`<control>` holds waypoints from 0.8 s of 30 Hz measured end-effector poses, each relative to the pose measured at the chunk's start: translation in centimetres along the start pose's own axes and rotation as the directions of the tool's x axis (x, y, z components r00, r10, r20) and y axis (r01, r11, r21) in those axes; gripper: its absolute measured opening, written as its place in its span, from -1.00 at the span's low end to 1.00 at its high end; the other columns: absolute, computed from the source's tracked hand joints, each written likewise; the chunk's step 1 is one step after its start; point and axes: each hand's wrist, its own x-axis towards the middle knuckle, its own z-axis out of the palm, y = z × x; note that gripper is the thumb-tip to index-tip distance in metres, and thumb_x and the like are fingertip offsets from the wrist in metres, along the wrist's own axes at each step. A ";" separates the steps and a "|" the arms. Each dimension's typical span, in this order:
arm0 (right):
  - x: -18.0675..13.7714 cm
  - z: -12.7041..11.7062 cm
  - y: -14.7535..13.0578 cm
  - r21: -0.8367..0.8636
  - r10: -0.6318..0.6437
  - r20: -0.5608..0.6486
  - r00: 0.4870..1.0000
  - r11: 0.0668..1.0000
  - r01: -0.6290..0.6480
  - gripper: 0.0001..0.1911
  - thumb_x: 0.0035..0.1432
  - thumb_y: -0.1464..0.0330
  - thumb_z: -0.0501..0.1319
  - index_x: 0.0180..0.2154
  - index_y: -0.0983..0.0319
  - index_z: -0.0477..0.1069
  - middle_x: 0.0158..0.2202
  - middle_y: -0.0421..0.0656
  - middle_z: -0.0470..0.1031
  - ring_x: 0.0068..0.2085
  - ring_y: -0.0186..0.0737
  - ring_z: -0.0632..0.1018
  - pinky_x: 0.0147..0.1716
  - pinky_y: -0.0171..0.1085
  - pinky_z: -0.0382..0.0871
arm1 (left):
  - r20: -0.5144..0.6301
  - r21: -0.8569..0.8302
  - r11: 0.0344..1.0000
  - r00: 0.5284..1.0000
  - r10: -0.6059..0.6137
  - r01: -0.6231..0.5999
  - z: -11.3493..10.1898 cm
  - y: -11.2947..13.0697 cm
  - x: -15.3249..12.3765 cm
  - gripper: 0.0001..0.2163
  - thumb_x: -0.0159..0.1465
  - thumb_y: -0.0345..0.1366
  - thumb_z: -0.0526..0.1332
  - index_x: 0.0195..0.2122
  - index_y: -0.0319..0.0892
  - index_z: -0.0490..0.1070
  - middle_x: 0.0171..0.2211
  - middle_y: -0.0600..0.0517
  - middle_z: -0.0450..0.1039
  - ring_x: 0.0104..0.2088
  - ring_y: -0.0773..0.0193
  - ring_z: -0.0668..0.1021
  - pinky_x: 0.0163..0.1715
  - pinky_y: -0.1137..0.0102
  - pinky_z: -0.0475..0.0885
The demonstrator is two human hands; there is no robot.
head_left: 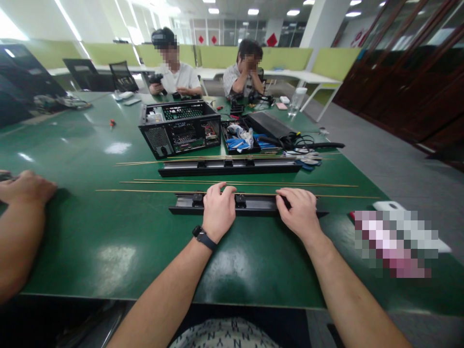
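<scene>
A long black rail [188, 205] with small black blocks on it lies across the green table [119, 241] in front of me. My left hand [218, 210], with a dark watch on its wrist, rests on the rail's middle, fingers curled over its far edge. My right hand [299, 212] grips the rail further right, fingers bent over it. A thin brass rod [145, 191] lies just behind the rail. A second black rail [232, 167] lies further back with more brass rods [253, 183] beside it.
An open black computer case [180, 127] and a tray of small parts [239, 137] stand behind the rails, with cables at the right. Another person's arm [20, 212] rests on the table at left. Two people sit at the far end. A blurred object [395, 241] lies at right.
</scene>
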 end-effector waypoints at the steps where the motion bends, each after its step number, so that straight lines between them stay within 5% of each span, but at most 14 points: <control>1: 0.0 0.0 0.0 0.002 0.004 0.002 1.000 1.000 -0.004 -0.79 0.44 0.26 0.21 -0.07 0.10 0.62 -0.05 -0.09 0.72 0.03 0.00 0.63 0.14 0.03 0.26 | 0.006 0.000 1.000 1.000 0.003 -0.003 0.0 0.0 0.0 -0.82 0.52 -0.32 0.17 -0.02 -0.05 0.59 0.14 -0.17 0.53 0.23 -0.03 0.52 0.21 0.02 0.49; 13: 0.1 0.2 0.4 -0.020 -0.043 -0.025 0.999 0.999 0.043 -0.82 0.43 0.27 0.23 -0.10 0.12 0.61 -0.08 -0.11 0.72 -0.02 -0.01 0.64 0.10 0.01 0.29 | 0.014 0.024 0.999 0.999 -0.031 0.031 -0.3 0.1 0.2 -0.86 0.49 -0.38 0.14 -0.08 -0.09 0.49 0.10 -0.16 0.53 0.19 -0.02 0.51 0.19 0.05 0.48; 24: -0.1 1.1 1.7 -0.009 -0.049 -0.050 0.998 0.999 0.048 -0.78 0.43 0.20 0.22 -0.08 0.09 0.62 -0.08 0.02 0.71 -0.02 0.17 0.65 0.08 0.14 0.33 | 0.059 0.022 0.995 0.994 -0.095 0.094 -0.7 0.7 0.2 -0.88 0.48 -0.40 0.16 -0.12 -0.08 0.47 0.09 -0.15 0.52 0.18 -0.02 0.49 0.20 0.05 0.48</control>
